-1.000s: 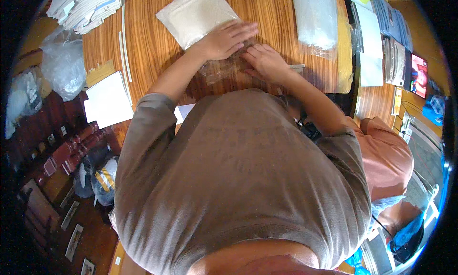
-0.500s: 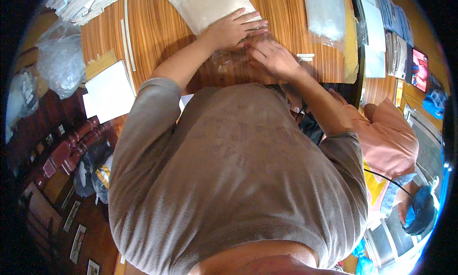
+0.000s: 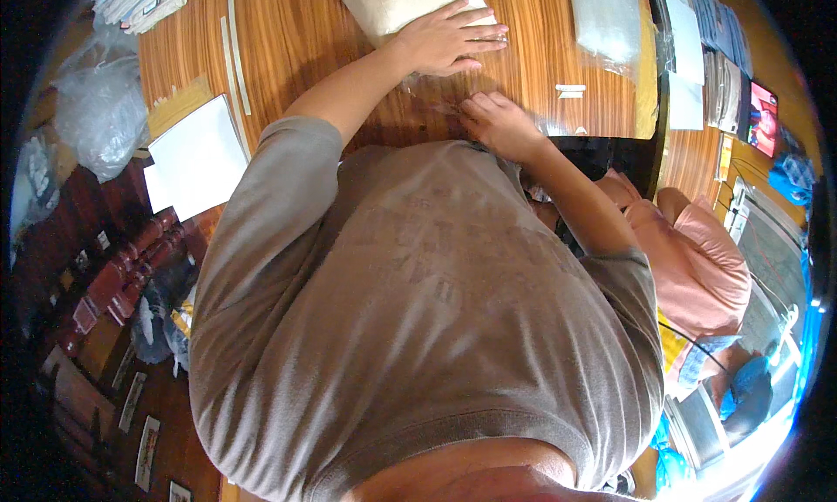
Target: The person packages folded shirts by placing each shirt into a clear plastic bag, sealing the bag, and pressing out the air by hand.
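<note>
A cream, flat folded item (image 3: pixel 397 3) in what looks like a clear plastic bag lies on the wood-grain table. My left hand (image 3: pixel 446 42) rests flat on its near right corner, fingers apart and pointing right. Closer to me, my right hand (image 3: pixel 504 125) has its fingers curled together near the table's front edge. Clear plastic film (image 3: pixel 432 88) stretches below my left hand toward those fingertips, and they seem to pinch its edge. The film is thin and partly lost in glare, so its exact outline is hard to make out.
A stack of clear plastic bags (image 3: pixel 606 18) lies to the right, near a small white strip (image 3: pixel 571 91). White paper (image 3: pixel 199 158) and a pale strip (image 3: pixel 235 66) are on the left. Folded clothes (image 3: pixel 719 23) are stacked far right. Another person in pink (image 3: pixel 689 249) is at my right.
My right hand has drawn toward me, away from my left hand, with its fingers now curled. The left hand stays on the cream item; the whole view has shifted slightly.
</note>
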Demonstrator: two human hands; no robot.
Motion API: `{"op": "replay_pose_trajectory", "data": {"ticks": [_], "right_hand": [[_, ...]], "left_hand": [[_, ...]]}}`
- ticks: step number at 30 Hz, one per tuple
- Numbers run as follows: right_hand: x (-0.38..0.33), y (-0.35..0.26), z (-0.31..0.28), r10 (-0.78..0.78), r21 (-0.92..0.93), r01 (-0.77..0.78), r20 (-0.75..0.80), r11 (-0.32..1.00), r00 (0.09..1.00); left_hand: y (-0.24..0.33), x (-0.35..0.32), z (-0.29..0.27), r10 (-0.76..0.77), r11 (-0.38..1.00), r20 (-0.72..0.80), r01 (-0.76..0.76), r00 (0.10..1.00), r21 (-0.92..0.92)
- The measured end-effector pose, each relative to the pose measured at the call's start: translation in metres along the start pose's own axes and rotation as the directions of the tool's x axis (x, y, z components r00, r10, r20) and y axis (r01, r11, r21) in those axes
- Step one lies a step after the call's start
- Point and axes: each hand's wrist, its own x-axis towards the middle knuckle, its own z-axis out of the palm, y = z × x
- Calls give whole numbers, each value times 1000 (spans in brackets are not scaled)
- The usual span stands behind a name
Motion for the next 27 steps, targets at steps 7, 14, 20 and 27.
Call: {"op": "replay_pose_trajectory", "data": {"ticks": [7, 14, 20, 27], "right_hand": [[48, -12, 5, 196, 176, -167, -167, 970, 966], [17, -21, 18, -205, 51, 213, -124, 976, 971], [49, -17, -12, 163, 195, -86, -422, 977, 892], [23, -7, 10, -129, 41, 143, -249, 989, 960]], "left_hand": [[6, 0, -13, -10, 997, 35, 7, 999, 71], [4, -4, -18, -32, 998, 45, 29, 998, 57], [5, -3, -12, -24, 996, 59, 19, 998, 91], [7, -2, -22, -35, 994, 117, 23, 992, 105]]}}
